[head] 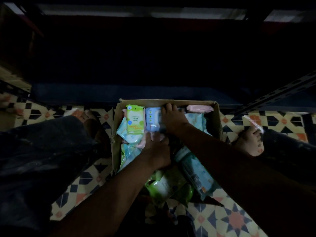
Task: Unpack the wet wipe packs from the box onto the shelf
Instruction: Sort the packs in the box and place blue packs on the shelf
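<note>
An open cardboard box [114, 127] sits on the tiled floor between my knees, filled with several wet wipe packs. A green pack [134, 119] stands at the back left, with a light blue pack [152, 120] beside it. My right hand [172, 119] reaches over the blue pack, fingers curled around its far end. My left hand [156, 148] lies lower in the box, fingers wrapped around the near end of the same stack beside a pink pack [142, 144]. The dark shelf [153, 94] runs just behind the box.
A pink pack [200, 108] lies at the box's back right, and green [168, 185] and blue [196, 170] packs fill its near end. My bare feet [249, 142] flank the box. A perforated metal shelf upright [277, 94] slants at right.
</note>
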